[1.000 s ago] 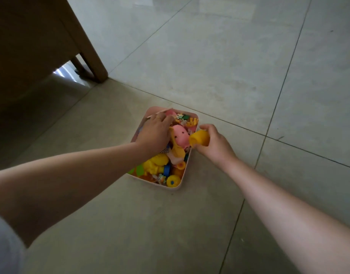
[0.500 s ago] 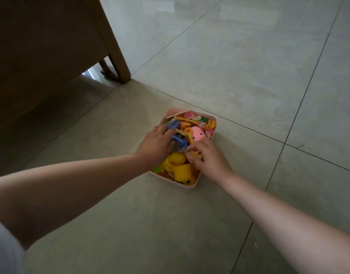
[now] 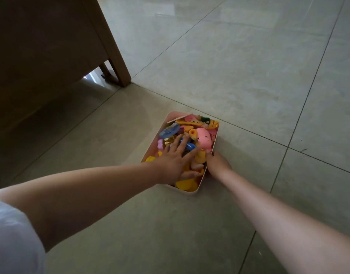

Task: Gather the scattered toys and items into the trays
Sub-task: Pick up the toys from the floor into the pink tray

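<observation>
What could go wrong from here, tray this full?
The tray is heaped above its rim; the pink toy could roll out if it is lifted. The left hand only presses flat on the pile, so pieces may slip out sideways. The right hand grips one side, risking a tilt.

Glossy plastic toys, smooth tiled floor

A home – tiled floor, wooden furniture leg, toy-filled tray
</observation>
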A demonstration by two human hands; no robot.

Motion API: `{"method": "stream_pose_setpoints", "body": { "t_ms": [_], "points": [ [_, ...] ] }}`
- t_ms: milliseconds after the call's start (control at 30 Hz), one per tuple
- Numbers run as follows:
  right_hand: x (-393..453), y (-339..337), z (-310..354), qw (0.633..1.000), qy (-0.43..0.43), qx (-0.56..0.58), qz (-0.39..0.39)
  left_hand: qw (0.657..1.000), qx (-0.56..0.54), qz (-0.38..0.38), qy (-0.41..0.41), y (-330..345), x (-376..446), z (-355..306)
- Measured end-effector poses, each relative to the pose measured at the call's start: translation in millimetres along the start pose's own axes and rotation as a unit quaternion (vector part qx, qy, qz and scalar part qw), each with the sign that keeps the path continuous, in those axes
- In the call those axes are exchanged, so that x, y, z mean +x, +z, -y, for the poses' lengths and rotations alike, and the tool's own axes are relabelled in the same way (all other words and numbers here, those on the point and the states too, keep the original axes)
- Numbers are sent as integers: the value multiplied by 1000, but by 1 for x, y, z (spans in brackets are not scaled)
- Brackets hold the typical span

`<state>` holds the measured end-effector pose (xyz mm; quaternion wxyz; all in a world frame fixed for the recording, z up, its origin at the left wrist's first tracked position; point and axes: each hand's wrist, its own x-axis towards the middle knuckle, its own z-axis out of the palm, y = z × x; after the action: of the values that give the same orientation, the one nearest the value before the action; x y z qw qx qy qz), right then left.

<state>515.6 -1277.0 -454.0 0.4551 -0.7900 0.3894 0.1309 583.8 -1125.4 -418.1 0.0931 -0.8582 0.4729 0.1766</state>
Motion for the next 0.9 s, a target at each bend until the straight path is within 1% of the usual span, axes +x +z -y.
{"method": "stream_pose_setpoints", "body": {
  "t_ms": [133,167,233,300,367,433,500,567,633,667,767,833,900],
  "points": [
    [2,0,-2,1000,-1,-8,-2,993,118,0,6,7,-3,27],
    [2,0,-2,1000,1,-13,-2,994,112,8,9,10,-4,27],
    [4,1,-1,1000,9,-23,-2,998,56,24,19,11,-3,19],
    [7,1,0,999,13,-32,-3,999,28,13,21,6,0,12],
    [10,2,0,999,13,-36,-3,999,24,-32,1,-1,3,14],
    [13,3,0,999,16,-36,-1,995,9,-97,-29,-3,6,21],
    [15,4,-1,1000,18,-17,-4,989,-19,-135,-61,-3,11,27],
    [14,4,0,1000,28,-1,-6,985,-37,-133,-99,1,18,31],
    [16,5,0,999,38,3,-6,986,-41,-104,-125,6,26,30],
    [17,5,2,999,45,3,-7,989,-32,-88,-119,8,29,27],
    [21,2,3,999,50,13,6,996,-7,-62,-61,12,32,25],
    [20,-1,1,999,29,12,24,996,-19,-74,-44,11,32,32],
    [14,-6,2,999,-1,6,37,993,-36,-106,-39,9,29,41]
  ]
}}
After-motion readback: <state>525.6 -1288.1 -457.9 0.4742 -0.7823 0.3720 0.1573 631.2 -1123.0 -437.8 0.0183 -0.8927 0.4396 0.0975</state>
